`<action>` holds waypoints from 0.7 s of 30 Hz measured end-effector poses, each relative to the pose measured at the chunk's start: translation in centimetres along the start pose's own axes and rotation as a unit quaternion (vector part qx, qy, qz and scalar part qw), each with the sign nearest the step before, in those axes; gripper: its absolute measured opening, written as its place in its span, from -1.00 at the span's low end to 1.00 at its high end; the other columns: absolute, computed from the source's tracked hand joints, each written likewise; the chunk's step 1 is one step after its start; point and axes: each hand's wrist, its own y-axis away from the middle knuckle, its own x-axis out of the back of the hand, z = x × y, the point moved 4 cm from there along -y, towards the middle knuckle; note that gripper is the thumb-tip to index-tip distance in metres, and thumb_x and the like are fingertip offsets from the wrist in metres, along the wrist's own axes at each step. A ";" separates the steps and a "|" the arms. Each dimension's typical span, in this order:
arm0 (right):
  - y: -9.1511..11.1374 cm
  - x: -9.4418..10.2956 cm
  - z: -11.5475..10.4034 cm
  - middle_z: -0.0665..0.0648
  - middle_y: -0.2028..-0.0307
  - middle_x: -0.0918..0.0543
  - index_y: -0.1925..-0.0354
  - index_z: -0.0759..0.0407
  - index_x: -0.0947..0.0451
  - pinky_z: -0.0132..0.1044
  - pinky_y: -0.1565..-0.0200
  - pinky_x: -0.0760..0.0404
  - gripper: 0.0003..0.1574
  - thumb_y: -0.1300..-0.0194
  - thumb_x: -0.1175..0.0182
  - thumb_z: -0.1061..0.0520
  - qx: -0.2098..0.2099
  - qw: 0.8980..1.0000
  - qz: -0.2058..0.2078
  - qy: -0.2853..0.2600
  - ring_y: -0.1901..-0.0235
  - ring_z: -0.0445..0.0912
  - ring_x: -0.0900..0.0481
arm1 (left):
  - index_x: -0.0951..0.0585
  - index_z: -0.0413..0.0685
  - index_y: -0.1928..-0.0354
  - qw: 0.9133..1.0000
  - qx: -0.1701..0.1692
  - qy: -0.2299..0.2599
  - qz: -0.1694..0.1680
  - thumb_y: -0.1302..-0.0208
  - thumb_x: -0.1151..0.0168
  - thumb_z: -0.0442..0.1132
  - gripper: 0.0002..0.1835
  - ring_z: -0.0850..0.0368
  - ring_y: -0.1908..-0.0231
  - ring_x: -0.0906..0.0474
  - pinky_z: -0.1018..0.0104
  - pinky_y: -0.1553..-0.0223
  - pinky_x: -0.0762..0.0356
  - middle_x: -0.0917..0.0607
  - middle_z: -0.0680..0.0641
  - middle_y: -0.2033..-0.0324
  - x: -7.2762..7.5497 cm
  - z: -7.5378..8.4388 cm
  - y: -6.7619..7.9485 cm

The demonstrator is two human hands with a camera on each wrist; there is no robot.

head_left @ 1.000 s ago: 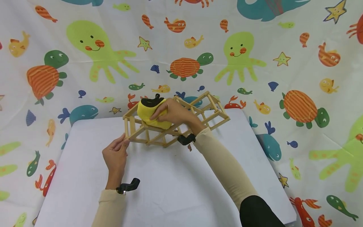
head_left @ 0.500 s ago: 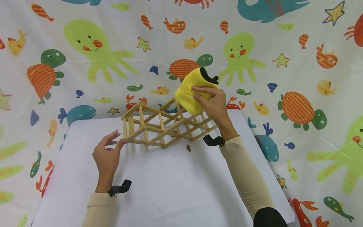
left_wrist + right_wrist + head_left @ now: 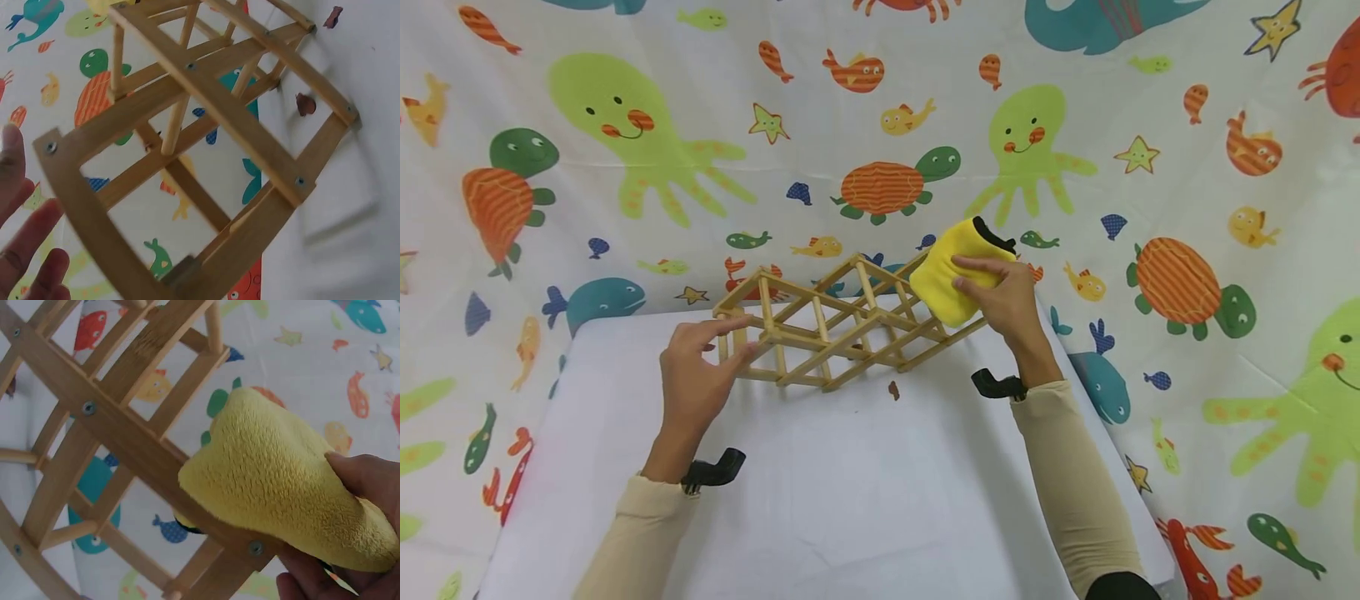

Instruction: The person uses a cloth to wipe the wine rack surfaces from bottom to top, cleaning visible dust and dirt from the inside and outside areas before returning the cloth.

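Observation:
A wooden lattice rack [image 3: 877,315] of crossed slats and round dowels stands at the back of the white table. My right hand [image 3: 1011,304] pinches a folded yellow cloth [image 3: 951,271] with black edging between thumb and fingers. That cloth lies against the rack's right part; in the right wrist view its fluffy face [image 3: 269,481] overlaps a slat. At the rack's left end is my left hand [image 3: 696,367], thumb and index finger extended towards the end slats. The left wrist view has its fingers spread beside the rack's screwed corner [image 3: 53,153].
A small brown fragment [image 3: 892,390] lies on the white tabletop [image 3: 850,492] in front of the rack. Another brown piece [image 3: 305,105] shows beside the slats in the left wrist view. Behind the table hangs a sea-animal printed curtain [image 3: 820,167].
My right hand has lifted the yellow cloth from the rack's left part and carried it to the right part. My left hand has let go of the lower left corner and moved up slightly.

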 end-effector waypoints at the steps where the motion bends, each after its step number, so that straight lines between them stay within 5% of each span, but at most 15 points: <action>1: 0.0 0.1 0.3 0.18 -0.39 -0.56 -0.16 -0.02 -0.79 -0.47 0.02 -0.72 -0.57 -0.32 -0.51 0.16 -0.010 1.000 -0.004 0.005 -0.27 0.01 -0.53 | -0.83 0.03 -0.09 1.000 -0.009 0.003 -0.003 -0.14 -0.67 -0.16 -0.56 -0.02 0.05 -0.52 0.11 0.05 -0.35 -0.85 -0.18 0.09 -0.4 0.2 -0.1; 10: -0.9 0.0 2.4 0.07 -0.28 -0.73 -0.19 0.00 -0.77 -0.57 -0.06 -0.61 -0.57 -0.37 -0.48 0.14 -0.004 0.999 -0.048 0.024 -0.41 -0.09 -0.51 | -0.87 -0.04 0.04 0.999 -0.029 0.019 0.029 -0.09 -0.67 -0.18 -0.64 0.17 0.25 -0.46 0.32 0.22 -0.19 -0.88 -0.18 0.26 -2.0 0.5 -0.4; 21: 0.8 0.1 2.4 0.15 -0.41 -0.55 -0.16 0.02 -0.78 -0.41 -0.03 -0.75 -0.58 -0.35 -0.47 0.22 -0.017 1.000 -0.019 -0.001 -0.34 0.04 -0.49 | -0.86 -0.12 0.07 0.997 -0.043 0.036 0.043 -0.09 -0.66 -0.26 -0.67 -0.03 0.29 -0.64 0.42 0.25 -0.29 -0.88 -0.19 0.26 -2.3 -0.2 -1.2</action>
